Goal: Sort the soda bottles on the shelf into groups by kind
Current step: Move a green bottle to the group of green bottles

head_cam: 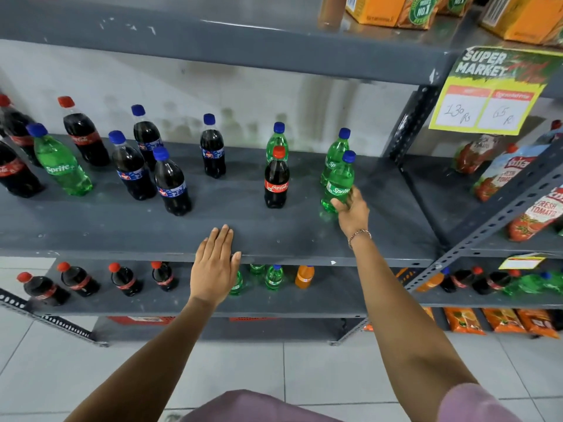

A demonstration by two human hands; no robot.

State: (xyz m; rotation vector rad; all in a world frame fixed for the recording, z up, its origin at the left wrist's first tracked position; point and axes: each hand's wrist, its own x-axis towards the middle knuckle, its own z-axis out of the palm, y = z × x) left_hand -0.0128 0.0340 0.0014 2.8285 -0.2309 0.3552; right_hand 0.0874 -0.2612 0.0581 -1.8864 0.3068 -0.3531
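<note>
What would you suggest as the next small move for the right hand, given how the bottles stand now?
Probably let go of the Sprite bottle the right hand grips; it stands beside another green one. Then likely reach for the Coca-Cola bottle, which sits among the green bottles, away from the colas at left.

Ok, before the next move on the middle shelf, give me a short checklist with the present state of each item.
1. Right hand has a hold on the front Sprite bottle: ok, fingers wrapped round its lower part.
2. Left hand free: ok, lying flat and open on the shelf edge.
3. Held bottle upright on the shelf: ok.
4. Sprites grouped: not ok, one Sprite on the left stands among the colas.
5. Coca-Cola bottle sorted: not ok, it stands between the Sprites on the right.
6. Held bottle's cap tight: cannot tell.
</note>
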